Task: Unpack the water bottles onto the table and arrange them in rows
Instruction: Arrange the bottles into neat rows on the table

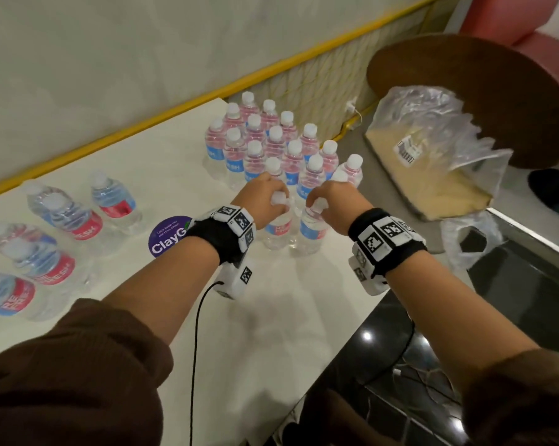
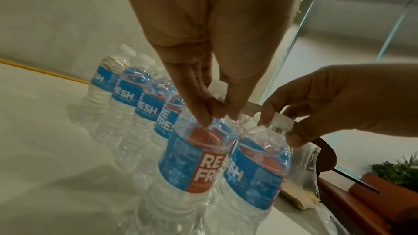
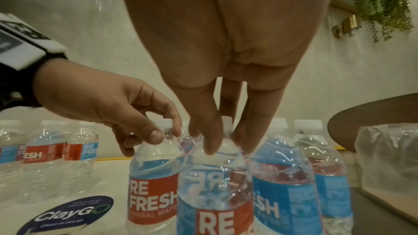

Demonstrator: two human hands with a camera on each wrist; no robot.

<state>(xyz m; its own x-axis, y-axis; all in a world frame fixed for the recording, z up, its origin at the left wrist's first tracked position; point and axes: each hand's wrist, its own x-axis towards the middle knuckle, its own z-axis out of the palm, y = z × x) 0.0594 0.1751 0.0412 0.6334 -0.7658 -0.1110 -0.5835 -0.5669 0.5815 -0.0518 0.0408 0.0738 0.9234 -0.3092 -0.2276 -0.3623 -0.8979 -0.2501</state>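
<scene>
White and smooth, the bench (image 1: 271, 317) runs along a pale wall with a yellow strip. Near its far right corner stands a block of clear plastic water bottles with white caps and blue-and-red labels (image 1: 273, 140), upright in rows. At the block's near edge, the left hand (image 1: 265, 196) pinches the neck of one upright bottle (image 1: 278, 230), and the right hand (image 1: 332, 201) pinches the neck of its neighbour (image 1: 312, 231); each grip is clenched on its bottle. More such bottles (image 1: 62, 233) stand towards the left edge.

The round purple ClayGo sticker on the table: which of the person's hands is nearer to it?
Left. The left hand grips a bottle's cap just beside the ClayGo sticker; the right hand grips the next bottle, farther from it.
</scene>
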